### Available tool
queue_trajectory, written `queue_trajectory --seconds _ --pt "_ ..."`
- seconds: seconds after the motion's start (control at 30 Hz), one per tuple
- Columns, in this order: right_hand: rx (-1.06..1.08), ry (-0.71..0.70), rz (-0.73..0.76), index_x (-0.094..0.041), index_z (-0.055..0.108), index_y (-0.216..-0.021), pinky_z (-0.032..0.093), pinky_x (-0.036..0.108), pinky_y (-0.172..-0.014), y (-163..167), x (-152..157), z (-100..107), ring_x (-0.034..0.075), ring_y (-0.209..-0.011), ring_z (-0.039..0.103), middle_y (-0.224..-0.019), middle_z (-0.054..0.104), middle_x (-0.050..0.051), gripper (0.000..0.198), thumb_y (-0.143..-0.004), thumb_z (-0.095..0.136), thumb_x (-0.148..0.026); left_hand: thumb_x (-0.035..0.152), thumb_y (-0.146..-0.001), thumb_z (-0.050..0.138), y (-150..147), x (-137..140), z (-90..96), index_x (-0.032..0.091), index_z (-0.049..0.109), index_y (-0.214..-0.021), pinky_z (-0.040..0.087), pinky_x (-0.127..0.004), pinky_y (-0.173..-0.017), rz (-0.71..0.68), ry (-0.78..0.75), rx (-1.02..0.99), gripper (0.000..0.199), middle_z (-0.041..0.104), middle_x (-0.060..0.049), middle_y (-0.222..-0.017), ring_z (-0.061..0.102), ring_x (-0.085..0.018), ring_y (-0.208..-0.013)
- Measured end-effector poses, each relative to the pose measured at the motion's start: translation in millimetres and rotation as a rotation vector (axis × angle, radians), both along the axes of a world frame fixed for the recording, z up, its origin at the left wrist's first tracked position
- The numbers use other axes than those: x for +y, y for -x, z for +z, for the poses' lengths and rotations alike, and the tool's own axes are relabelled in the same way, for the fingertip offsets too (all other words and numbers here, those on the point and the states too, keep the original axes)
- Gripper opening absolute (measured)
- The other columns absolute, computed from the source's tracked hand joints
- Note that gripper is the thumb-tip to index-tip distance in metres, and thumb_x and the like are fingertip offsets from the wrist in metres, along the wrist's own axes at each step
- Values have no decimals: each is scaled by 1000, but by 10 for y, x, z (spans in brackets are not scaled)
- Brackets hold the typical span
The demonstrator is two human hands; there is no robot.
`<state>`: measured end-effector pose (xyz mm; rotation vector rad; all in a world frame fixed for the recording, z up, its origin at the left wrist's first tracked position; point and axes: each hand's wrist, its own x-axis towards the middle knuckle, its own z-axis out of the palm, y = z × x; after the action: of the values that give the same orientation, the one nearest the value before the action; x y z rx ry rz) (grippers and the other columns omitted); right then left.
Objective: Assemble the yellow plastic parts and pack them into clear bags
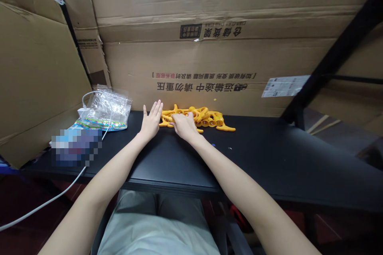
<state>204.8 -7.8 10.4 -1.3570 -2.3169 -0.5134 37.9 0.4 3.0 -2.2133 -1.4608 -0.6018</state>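
A heap of yellow-orange pieces (212,121), some with round cup-like openings and some with curved, pointed ends, lies on the black tabletop against the cardboard. At the heap's left end is my left hand (151,122), its fingers stretched out and its palm beside the pieces. My right hand (184,126) is over the left and middle part of the heap with its fingers bent in among the pieces. What those fingers grip, if anything, is hidden. One curved yellow piece lies at the right end of the heap.
Cardboard (185,59) with printed characters forms the back wall; another cardboard panel (38,75) stands at left. A clear plastic bag (109,105) and white cable (67,189) lie left. A black metal post (326,51) slants at right. Small bits dot the black tabletop (260,159).
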Motion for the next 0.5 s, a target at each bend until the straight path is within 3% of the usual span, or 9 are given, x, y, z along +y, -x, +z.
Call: queue_trajectory --seconds 0.13,0.27,0.33,0.5 --pt "-43 -36 -25 -13 58 -93 27 37 -78 25 21 -20 26 -89 57 -91 68 13 15 -90 47 -21 1 -77 38 -16 6 -2 16 18 -148 -3 -65 -109 24 75 -13 75 18 -14 -154 12 -26 -143" --pt "-80 -87 -59 -14 57 -98 26 38 -77 9 70 -50 26 -91 55 -95 66 13 21 -90 38 -12 8 -83 39 -15 15 -74 20 35 -140 4 -72 -104 72 321 -42 59 36 -13 -148 20 -30 -141" --pt "-93 -95 -62 -14 57 -100 25 38 -78 -23 96 -69 25 -91 55 -97 65 13 24 -90 35 -9 10 -85 39 7 25 -121 21 38 -138 5 -73 -103 84 390 -40 54 37 -14 -147 23 -30 -140" --pt "-60 -108 -38 -13 56 -101 24 39 -83 -115 131 -109 25 -89 55 -96 65 13 22 -89 38 -13 11 -87 33 107 77 -193 21 40 -138 8 -73 -104 69 313 -98 52 36 -14 -147 25 -30 -140"
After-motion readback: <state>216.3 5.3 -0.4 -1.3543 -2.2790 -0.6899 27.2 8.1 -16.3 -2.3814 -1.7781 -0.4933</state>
